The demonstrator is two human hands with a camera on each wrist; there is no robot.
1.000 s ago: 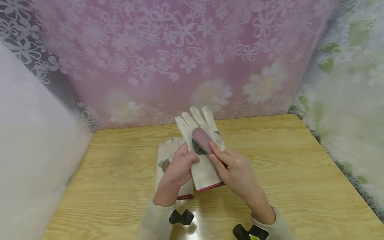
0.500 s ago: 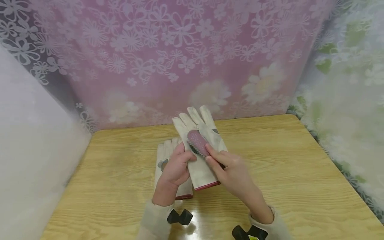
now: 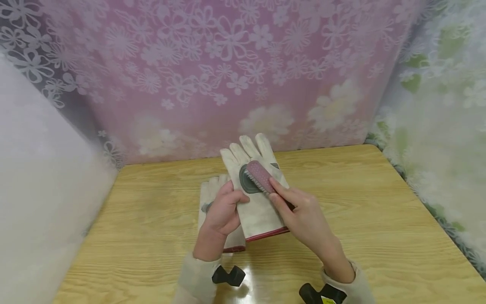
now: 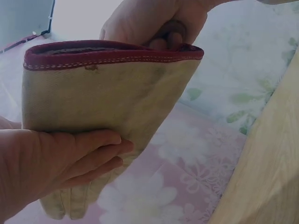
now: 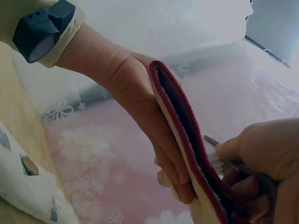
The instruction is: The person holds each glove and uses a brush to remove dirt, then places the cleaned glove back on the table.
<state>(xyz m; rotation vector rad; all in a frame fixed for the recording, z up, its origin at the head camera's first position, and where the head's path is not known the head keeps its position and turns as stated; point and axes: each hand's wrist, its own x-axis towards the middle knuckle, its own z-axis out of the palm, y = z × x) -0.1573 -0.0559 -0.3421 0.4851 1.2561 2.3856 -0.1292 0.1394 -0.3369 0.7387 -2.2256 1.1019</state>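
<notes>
My left hand [image 3: 222,213] holds a cream glove [image 3: 262,217] off the table, thumb on its front. In the left wrist view, the straightened fingers [image 4: 93,144] lie flat along the glove's back, below its red-trimmed cuff [image 4: 112,58]. My right hand [image 3: 305,215] grips a pink scrub brush [image 3: 260,174] by its dark handle. The bristles [image 3: 255,181] face the grey round patch [image 3: 247,179] on the glove; they appear to touch at the patch's right edge. A second cream glove [image 3: 205,194] lies on the table, partly hidden by my left hand.
The wood-grain table [image 3: 364,219] reaches back to a pink flowered curtain [image 3: 243,84]. A white sheet [image 3: 45,177] hangs on the left and a green-leaf sheet [image 3: 436,126] on the right. Black wrist cameras [image 3: 228,275] sit at both cuffs.
The brush has swept left and down across the patch, then back up and right, baring the grey patch. The left hand keeps its hold, and the held glove has shifted only slightly.
</notes>
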